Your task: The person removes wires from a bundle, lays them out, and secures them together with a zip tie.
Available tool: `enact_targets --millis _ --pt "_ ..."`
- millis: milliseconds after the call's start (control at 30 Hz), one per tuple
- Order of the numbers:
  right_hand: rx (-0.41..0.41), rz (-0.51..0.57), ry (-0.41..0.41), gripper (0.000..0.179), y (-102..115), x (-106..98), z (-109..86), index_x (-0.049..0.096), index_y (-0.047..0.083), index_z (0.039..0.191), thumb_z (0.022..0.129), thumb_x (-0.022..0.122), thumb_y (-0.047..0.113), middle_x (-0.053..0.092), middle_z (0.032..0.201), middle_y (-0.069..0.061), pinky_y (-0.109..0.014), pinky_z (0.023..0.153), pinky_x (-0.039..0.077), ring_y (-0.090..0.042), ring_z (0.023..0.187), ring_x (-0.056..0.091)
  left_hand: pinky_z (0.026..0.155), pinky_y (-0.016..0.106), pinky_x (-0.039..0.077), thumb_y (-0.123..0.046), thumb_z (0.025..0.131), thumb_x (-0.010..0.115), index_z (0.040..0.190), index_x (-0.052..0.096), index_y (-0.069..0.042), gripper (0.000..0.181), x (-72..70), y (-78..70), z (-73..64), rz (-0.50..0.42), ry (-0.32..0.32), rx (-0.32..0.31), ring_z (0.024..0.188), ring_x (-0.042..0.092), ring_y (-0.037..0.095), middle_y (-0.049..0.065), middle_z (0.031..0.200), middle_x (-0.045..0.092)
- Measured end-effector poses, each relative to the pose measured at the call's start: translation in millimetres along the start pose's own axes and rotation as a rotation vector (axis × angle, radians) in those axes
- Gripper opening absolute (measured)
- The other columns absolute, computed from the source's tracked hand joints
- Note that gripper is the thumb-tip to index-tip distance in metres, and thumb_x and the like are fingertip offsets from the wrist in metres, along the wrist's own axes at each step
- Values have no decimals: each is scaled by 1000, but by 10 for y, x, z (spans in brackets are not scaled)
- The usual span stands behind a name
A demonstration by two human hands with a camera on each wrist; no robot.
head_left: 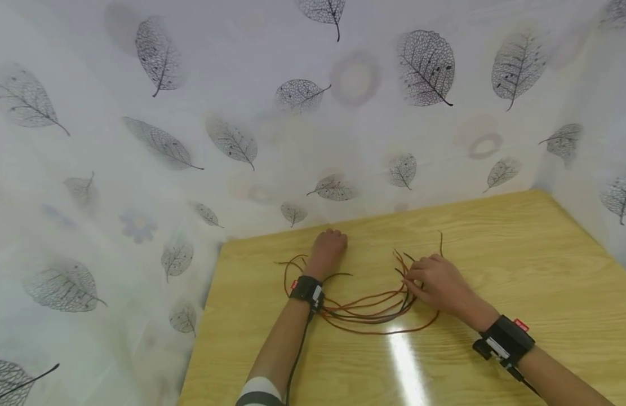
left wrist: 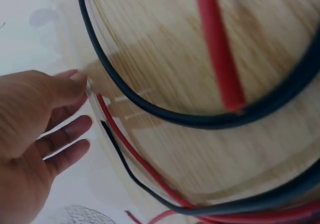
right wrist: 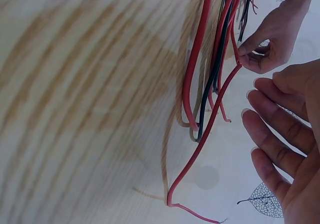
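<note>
Several red and black wires (head_left: 360,316) run in a loose curved bundle across the wooden table between the two hands. My left hand (head_left: 329,252) is toward the table's far edge. Its thumb and index finger (left wrist: 75,86) pinch what looks like a thin bare wire end, beside the tips of a red wire (left wrist: 135,156) and a black wire (left wrist: 122,159); the other fingers are loosely bent. Over the bundle's right end is my right hand (head_left: 436,285). In the right wrist view its fingers (right wrist: 280,124) are loosely bent and spread, with no wire visible between them.
The wood-grained table (head_left: 536,270) meets a wall covering (head_left: 363,141) printed with leaf skeletons at its far and side edges. Black wrist straps with cameras (head_left: 505,341) sit on both wrists, and cables trail from them along the forearms.
</note>
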State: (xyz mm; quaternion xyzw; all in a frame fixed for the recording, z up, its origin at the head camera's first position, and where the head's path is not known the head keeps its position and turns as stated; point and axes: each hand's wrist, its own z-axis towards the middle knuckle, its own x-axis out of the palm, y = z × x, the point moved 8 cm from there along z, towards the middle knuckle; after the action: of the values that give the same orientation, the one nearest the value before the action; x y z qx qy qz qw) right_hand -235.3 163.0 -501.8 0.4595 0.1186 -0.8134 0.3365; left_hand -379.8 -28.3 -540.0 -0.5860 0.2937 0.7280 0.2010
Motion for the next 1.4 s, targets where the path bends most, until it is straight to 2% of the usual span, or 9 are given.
enact_targets --millis 133,333,467,567,667,833,967,1200,1400 --pt "-5 -1 7 9 28 2 33 78 15 78 79 86 18 70 78 4 -39 71 52 -14 71 62 81 37 56 -2 99 60 106 66 -9 12 -40 -11 -29 49 55 1 94 63 24 5 100 66" --pt "-3 0 -8 8 23 -67 107 78 13 79 78 86 16 71 78 2 -41 68 52 -17 70 64 86 34 52 -10 105 59 108 66 -14 8 -242 36 -104 -101 32 -12 92 63 19 -1 103 72" --pt "28 17 -8 18 -8 -86 198 79 9 96 80 85 16 74 86 -4 -46 71 55 -21 74 68 88 32 50 -17 104 63 106 67 -17 5 -379 15 -181 -208 7 26 88 59 16 -4 100 70" --pt "68 29 7 34 -32 -84 286 75 6 113 83 84 18 74 91 -7 -51 77 56 -23 74 67 87 32 49 -19 103 64 105 66 -18 3 -469 -32 -225 -238 -2 64 86 56 14 -6 99 69" --pt "81 30 36 39 -18 -64 361 74 8 119 84 85 21 74 96 -8 -51 83 55 -22 76 67 89 32 49 -19 102 65 106 67 -20 5 -538 -91 -270 -240 -1 97 88 57 13 -7 101 70" --pt "51 32 36 33 64 -21 453 78 11 111 82 88 21 75 100 -7 -49 84 55 -24 83 69 91 30 49 -21 103 65 108 67 -20 6 -623 -159 -356 -245 -18 132 93 61 14 -7 103 69" --pt "54 77 28 29 111 48 492 79 10 106 80 90 18 76 97 -6 -47 80 55 -21 80 70 94 30 47 -21 104 63 109 66 -20 6 -626 -152 -427 -265 -18 129 97 60 13 -7 103 68" --pt "70 110 67 12 204 152 524 81 11 96 86 85 17 75 85 0 -43 75 54 -16 73 66 97 28 45 -25 101 68 112 67 -21 12 -606 -133 -505 -303 -19 128 100 59 9 -9 105 67" --pt "44 95 30 15 294 57 557 82 12 96 85 85 21 73 79 0 -42 77 54 -15 68 61 90 28 47 -32 93 78 107 71 -22 19 -717 -187 -517 -294 -150 186 97 59 11 -9 104 69"
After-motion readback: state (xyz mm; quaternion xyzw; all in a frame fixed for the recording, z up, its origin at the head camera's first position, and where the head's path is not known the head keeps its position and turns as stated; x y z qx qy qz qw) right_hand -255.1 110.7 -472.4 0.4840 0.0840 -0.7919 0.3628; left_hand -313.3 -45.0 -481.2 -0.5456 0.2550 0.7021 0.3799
